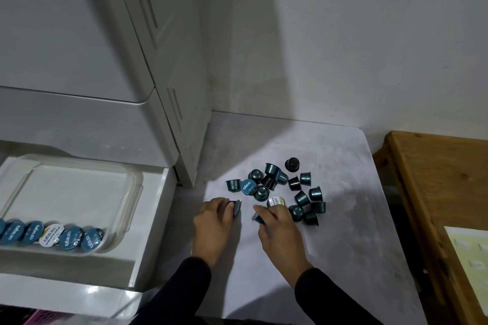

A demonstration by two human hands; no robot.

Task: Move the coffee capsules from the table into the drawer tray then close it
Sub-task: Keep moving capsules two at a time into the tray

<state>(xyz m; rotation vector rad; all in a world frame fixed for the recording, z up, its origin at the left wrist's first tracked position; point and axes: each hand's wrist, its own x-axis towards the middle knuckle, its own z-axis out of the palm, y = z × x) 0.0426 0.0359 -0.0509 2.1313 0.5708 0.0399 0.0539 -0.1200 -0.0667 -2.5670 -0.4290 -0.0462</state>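
Drawer (pixel 148 221) open at 9 o'clock; clear tray (pixel 79 166) holds 7 capsules (pixel 70 237) in one row: 6 teal lids, 1 white. My left hand (pixel 211 224) pinches 1 capsule (pixel 237 208) on the white tabletop (pixel 343 245). My right hand (pixel 280 229) grips another (pixel 257 217). Pile (pixel 285 187) at 12 o'clock of my hands: roughly 17 loose.

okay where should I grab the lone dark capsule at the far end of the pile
Pinch the dark capsule across its tapered side walls, coming from above. It sits rim-down with the narrow end up, slightly apart from its neighbours, so fingers fit either side.
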